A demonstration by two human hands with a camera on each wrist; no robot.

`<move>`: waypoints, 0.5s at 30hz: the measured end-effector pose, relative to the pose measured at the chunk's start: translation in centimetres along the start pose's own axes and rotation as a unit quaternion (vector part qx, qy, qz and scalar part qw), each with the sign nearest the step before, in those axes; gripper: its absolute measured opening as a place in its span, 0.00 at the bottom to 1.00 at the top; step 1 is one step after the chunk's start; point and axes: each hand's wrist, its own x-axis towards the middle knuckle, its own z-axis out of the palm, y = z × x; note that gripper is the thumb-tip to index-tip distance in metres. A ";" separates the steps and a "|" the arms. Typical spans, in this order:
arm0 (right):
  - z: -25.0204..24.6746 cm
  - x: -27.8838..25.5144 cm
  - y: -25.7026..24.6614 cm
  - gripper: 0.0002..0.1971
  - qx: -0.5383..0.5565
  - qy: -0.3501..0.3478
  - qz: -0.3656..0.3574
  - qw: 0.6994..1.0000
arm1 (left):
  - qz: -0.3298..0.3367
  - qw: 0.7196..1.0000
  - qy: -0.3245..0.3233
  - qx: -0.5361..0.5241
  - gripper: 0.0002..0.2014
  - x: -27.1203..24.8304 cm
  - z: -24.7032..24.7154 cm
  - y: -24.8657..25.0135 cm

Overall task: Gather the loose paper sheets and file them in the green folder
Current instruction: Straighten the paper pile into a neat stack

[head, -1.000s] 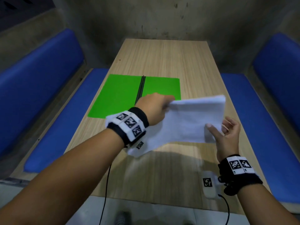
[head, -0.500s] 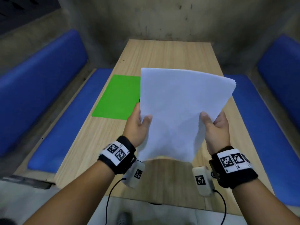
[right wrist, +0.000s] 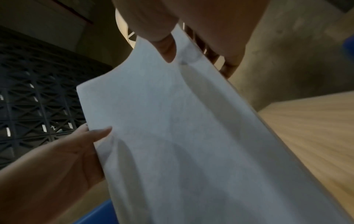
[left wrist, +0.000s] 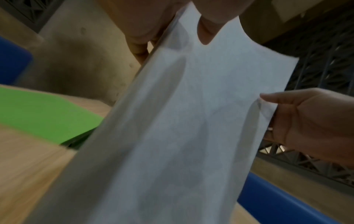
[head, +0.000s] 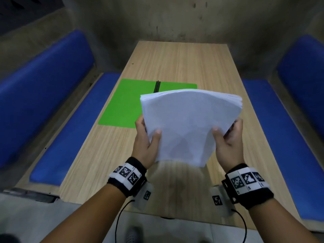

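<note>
A stack of white paper sheets (head: 189,125) is held above the wooden table (head: 184,64), tilted with its top edge leaning away from me. My left hand (head: 147,139) grips its left edge, thumb on the front and fingers behind. My right hand (head: 228,139) grips the right edge the same way. The wrist views show the same sheets (left wrist: 182,121) (right wrist: 182,136) pinched under each thumb. The green folder (head: 126,104) lies open on the table beyond the paper, its black spine (head: 157,86) partly showing; its right half is mostly hidden behind the sheets.
Blue padded benches (head: 52,120) (head: 280,128) run along both sides of the table. A concrete wall (head: 175,20) closes the far end. Cables hang from both wristbands near the table's front edge.
The left hand swung the sheets from flat to upright and the right hand took hold. Since half a second ago the stack has come lower and tilted away, uncovering more of the folder.
</note>
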 end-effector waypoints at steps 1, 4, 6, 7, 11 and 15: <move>-0.1 0.4 -0.6 0.24 0.012 0.007 -0.026 1.000 | 0.024 1.000 0.012 -0.017 0.30 0.5 -0.2 0.9; -0.4 1.4 -2.3 0.38 -0.002 0.020 -0.116 0.993 | 0.113 0.992 0.048 -0.031 0.37 2.0 -0.7 3.5; -0.6 1.8 -2.8 0.43 -0.046 0.020 -0.165 0.985 | 0.158 0.986 0.049 0.002 0.34 2.8 -1.2 4.4; -0.7 2.1 -2.7 0.42 -0.073 0.016 -0.183 0.980 | 0.181 0.982 0.046 0.033 0.30 3.2 -1.4 4.5; -1.1 2.5 -2.1 0.26 -0.144 0.015 -0.242 0.959 | 0.237 0.965 0.047 0.104 0.18 3.6 -1.8 4.4; -1.0 2.5 -2.1 0.22 -0.146 0.018 -0.234 0.961 | 0.234 0.966 0.045 0.101 0.18 3.6 -1.7 4.1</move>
